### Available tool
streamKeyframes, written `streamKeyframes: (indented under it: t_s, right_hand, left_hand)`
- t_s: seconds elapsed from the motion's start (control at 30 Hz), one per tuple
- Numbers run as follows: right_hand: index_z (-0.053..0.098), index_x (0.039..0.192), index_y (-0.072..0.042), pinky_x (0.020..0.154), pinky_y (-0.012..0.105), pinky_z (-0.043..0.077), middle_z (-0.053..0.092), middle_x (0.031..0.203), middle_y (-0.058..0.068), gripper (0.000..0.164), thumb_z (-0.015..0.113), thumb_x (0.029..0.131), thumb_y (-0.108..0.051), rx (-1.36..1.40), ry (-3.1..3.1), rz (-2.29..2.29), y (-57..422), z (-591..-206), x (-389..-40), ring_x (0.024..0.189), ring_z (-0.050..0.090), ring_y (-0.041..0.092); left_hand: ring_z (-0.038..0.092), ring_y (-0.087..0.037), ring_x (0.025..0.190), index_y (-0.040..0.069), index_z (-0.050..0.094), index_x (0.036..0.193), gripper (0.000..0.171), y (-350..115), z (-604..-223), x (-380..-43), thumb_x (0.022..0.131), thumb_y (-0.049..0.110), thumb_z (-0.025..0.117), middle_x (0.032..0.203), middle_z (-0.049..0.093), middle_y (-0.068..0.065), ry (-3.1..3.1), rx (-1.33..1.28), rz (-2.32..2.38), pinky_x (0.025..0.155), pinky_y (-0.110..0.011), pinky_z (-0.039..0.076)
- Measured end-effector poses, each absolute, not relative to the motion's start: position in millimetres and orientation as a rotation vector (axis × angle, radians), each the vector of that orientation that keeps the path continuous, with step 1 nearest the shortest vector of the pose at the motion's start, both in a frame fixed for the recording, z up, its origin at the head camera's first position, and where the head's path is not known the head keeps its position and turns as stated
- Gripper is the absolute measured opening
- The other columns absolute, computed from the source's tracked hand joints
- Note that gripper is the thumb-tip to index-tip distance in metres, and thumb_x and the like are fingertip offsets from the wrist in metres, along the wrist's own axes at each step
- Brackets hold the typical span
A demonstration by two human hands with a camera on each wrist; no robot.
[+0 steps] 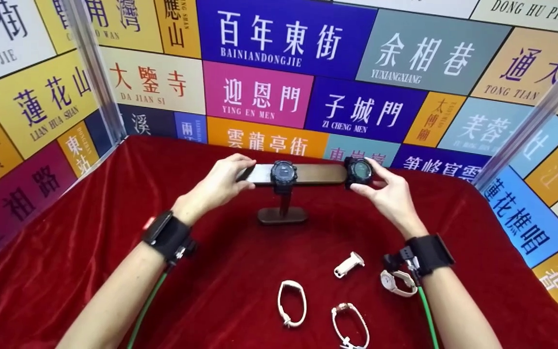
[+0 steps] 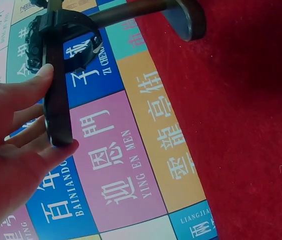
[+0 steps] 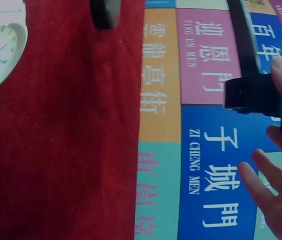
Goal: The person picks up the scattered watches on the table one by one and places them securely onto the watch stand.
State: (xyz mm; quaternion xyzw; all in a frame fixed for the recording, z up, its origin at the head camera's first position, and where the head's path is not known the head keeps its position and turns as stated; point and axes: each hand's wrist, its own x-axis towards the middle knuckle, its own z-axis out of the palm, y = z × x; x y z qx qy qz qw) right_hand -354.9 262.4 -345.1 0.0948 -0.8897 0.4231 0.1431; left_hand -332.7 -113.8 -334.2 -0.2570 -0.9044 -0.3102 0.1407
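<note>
Pinching a black watch round the right end of the stand with the right hand; gripping the left end with the left hand, near the far edge of the surface. Seemingly at the fitting step; next, probably calls for nudging inward.

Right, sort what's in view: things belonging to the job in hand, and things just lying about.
Apparently in the job:
- display stand, one end gripped by the left hand
- black watch at its other end, held by the right hand
- second black watch, on the bar

Apparently lying about, on the red cloth:
- white watch
- three other pale watches or bands
</note>
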Motion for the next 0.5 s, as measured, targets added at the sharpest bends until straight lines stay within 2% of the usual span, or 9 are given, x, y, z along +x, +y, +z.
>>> streamKeyframes:
  t_s: [0.17, 0.5]
  right_hand:
    - [0.055, 0.144, -0.034, 0.079, 0.014, 0.048, 0.054, 0.148, 0.015, 0.071, 0.083, 0.080, -0.045, 0.317, -2.557, 1.183, 255, -348, -360, 0.110, 0.065, 0.037]
    - [0.052, 0.146, -0.030, 0.074, 0.009, 0.049, 0.055, 0.145, 0.021, 0.078, 0.083, 0.078, -0.049, 0.317, -2.608, 1.166, 243, -354, -363, 0.106, 0.069, 0.032]
  left_hand:
    - [0.061, -0.037, 0.119, -0.010, 0.060, 0.130, 0.046, -114, -333, -332, 0.089, 0.006, 0.074, 0.128, 0.063, -0.025, -2.597, -0.771, -0.905, 0.108, -0.046, 0.049]
    - [0.061, -0.037, 0.121, -0.009, 0.061, 0.130, 0.045, -118, -339, -333, 0.090, 0.006, 0.073, 0.129, 0.064, -0.024, -2.556, -0.795, -0.962, 0.109, -0.046, 0.048]
